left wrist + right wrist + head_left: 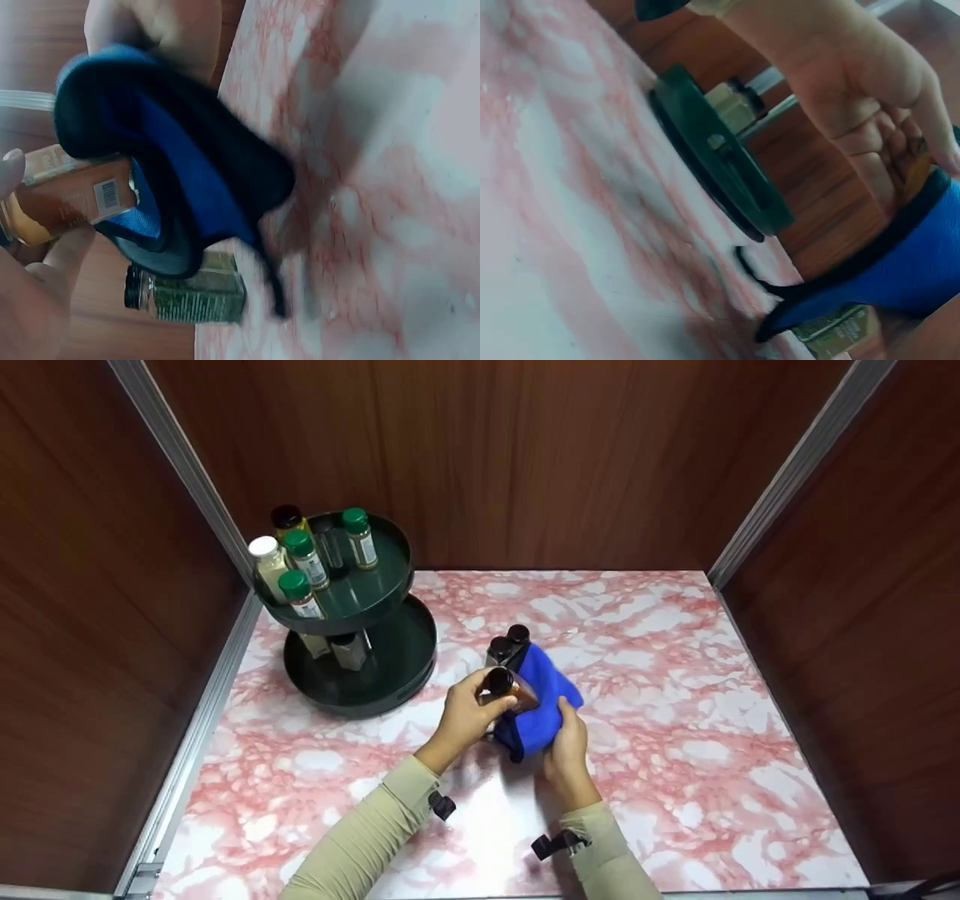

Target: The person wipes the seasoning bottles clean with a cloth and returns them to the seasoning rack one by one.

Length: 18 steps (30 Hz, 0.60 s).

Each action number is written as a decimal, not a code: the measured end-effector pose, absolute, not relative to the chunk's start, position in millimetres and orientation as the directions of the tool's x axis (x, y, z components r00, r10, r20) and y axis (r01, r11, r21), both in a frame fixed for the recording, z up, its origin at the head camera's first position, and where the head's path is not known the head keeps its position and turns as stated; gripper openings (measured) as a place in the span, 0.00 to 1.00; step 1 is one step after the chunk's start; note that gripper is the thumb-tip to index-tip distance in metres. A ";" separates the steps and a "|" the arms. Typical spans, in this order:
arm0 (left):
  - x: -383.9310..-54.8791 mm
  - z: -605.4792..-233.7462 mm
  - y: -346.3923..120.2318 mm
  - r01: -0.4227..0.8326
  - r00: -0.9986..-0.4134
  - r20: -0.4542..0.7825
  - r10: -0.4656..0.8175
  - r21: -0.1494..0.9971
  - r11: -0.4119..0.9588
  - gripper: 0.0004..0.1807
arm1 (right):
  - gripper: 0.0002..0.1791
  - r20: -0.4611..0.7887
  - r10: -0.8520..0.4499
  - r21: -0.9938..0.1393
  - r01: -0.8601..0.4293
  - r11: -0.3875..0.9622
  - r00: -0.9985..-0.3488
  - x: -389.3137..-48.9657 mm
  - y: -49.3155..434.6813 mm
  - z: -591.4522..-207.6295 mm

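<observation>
My left hand [463, 716] grips a square spice jar [71, 199] of orange-brown powder by its dark-capped end, tilted over the blue cloth. The jar's far end presses into the folds of the cloth [551, 697], which has black edging. My right hand [568, 746] holds that cloth from its right side, thumb along the top and the other fingers mostly hidden. Just beyond the cloth, two black-capped jars stand on the table; one black cap [517, 633] is slightly farther back. In the left wrist view, a jar of green herbs [199, 292] shows behind the cloth.
At left stands a dark green two-tier round rack [382, 594]. Several jars with green, white and dark caps crowd its upper tier, including a green-capped jar [361, 540]. Its lower tier [405, 652] holds two more jars. Brown panels [525, 465] enclose the marbled table [660, 660].
</observation>
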<state>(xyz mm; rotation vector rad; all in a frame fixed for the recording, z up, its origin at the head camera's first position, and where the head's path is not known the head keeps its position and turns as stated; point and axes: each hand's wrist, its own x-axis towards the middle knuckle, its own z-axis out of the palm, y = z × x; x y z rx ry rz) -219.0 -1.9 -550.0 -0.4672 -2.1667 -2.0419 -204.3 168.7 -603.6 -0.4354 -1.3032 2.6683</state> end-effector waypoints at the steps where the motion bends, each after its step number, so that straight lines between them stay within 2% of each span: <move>1: -222.1 -554.5 -2.2 0.309 -0.944 0.302 0.131 0.951 0.034 0.24 | 0.22 -0.207 0.240 -0.807 0.027 -0.589 -0.948 -203.5 170.6 -603.4; 5: -231.9 -565.4 -5.5 0.317 -0.940 0.313 0.137 0.948 0.014 0.23 | 0.20 -0.222 0.221 -0.884 0.100 -0.457 -0.950 -200.9 180.0 -599.6; 10: -231.9 -559.1 -8.3 0.304 -0.943 0.298 0.150 0.953 0.016 0.22 | 0.20 -0.179 0.329 -0.934 0.056 -0.352 -0.927 -201.8 186.7 -595.2; 14: -238.1 -569.2 -6.7 0.283 -0.951 0.274 0.143 0.958 0.046 0.22 | 0.19 -0.146 0.433 -0.918 -0.040 -0.394 -0.890 -202.6 183.2 -592.8; 18: -234.3 -568.8 -2.1 0.276 -0.954 0.267 0.135 0.960 0.053 0.22 | 0.21 -0.162 0.424 -0.843 -0.098 -0.528 -0.891 -204.5 176.3 -596.2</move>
